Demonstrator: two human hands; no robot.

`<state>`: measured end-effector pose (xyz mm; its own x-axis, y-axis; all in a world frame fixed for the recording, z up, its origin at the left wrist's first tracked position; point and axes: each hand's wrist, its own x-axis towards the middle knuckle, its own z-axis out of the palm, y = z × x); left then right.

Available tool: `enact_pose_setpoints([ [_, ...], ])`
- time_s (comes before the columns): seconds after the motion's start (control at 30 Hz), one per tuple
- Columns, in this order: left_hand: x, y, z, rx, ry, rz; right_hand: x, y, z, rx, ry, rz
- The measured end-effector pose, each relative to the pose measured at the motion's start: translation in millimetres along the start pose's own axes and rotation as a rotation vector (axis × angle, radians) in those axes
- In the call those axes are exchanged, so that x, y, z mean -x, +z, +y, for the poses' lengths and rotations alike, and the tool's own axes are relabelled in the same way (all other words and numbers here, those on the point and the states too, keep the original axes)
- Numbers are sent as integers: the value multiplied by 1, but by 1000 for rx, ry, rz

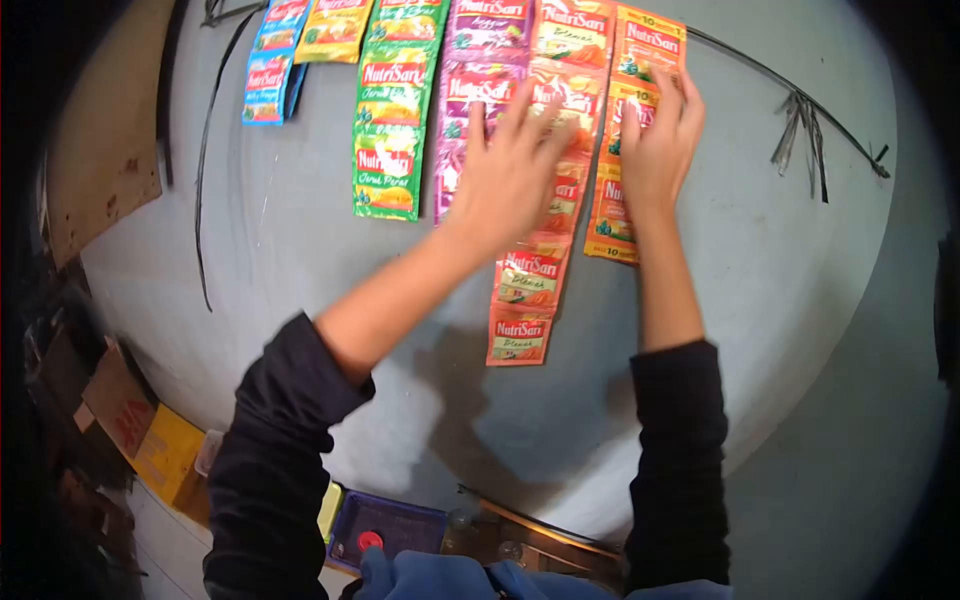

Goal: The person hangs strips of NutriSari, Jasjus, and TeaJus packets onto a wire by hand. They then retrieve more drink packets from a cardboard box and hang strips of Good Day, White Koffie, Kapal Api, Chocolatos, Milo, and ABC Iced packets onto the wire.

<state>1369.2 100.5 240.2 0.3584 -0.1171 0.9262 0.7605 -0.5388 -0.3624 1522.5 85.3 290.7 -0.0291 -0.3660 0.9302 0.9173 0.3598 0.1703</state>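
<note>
Strips of NutriSari drink sachets hang against a grey wall. My left hand point(510, 175), fingers spread, overlaps the purple sachet strip point(484, 85) and the long coral sachet strip point(525, 275); it is slightly blurred. At the right, my right hand point(660, 140) lies over the orange sachet strip point(610, 215), thumb and fingers stretched apart with fingertips near its right edge. My wrist and palm hide part of that strip. The coral strip reaches lowest, below my left hand.
Further left hang a green sachet strip point(388, 150), a yellow sachet point(333, 28) and blue sachets point(268, 90). A dark cord point(770, 75) with a tied bundle of ties point(800, 130) runs along the wall. Below are a purple tray point(400, 522) and a yellow box point(170, 455).
</note>
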Motion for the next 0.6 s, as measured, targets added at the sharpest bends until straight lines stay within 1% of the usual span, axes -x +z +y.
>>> enact_pose_setpoints([
  [0.03,23,-5,8,44,-15,-68,19,-10,-13,-134,135,-87],
  [0.1,70,-28,28,221,-88,-207,57,-28,-28,-10,134,-108],
  [0.17,119,-48,39,403,-194,-314,96,-53,-54,-75,280,-118],
  [0.2,148,-58,43,457,-213,-324,116,-68,-65,-72,266,-148],
  [0.23,178,-66,47,509,-234,-334,146,-78,-78,-110,297,-139],
  [0.27,208,-75,50,527,-281,-339,173,-89,-95,-204,340,-148],
  [0.3,236,-83,53,542,-331,-348,200,-102,-107,-208,295,-243],
  [0.33,261,-93,56,535,-396,-351,226,-111,-119,-347,291,-268],
  [0.37,279,-103,55,520,-465,-359,249,-114,-133,-493,293,-293],
  [0.4,290,-114,51,481,-492,-380,267,-117,-148,-601,341,-297],
  [0.43,300,-125,46,456,-579,-378,280,-114,-163,-715,383,-302],
  [0.47,309,-139,43,431,-674,-378,289,-108,-181,-767,407,-318],
  [0.5,315,-153,38,388,-718,-398,298,-105,-201,-911,605,-367],
  [0.53,316,-167,28,359,-773,-333,302,-106,-222,-1042,808,-425],
  [0.57,331,-203,19,294,-871,-289,298,-96,-266,-1102,872,-478],
  [0.6,340,-221,10,240,-878,-264,297,-90,-290,-1170,901,-520],
])
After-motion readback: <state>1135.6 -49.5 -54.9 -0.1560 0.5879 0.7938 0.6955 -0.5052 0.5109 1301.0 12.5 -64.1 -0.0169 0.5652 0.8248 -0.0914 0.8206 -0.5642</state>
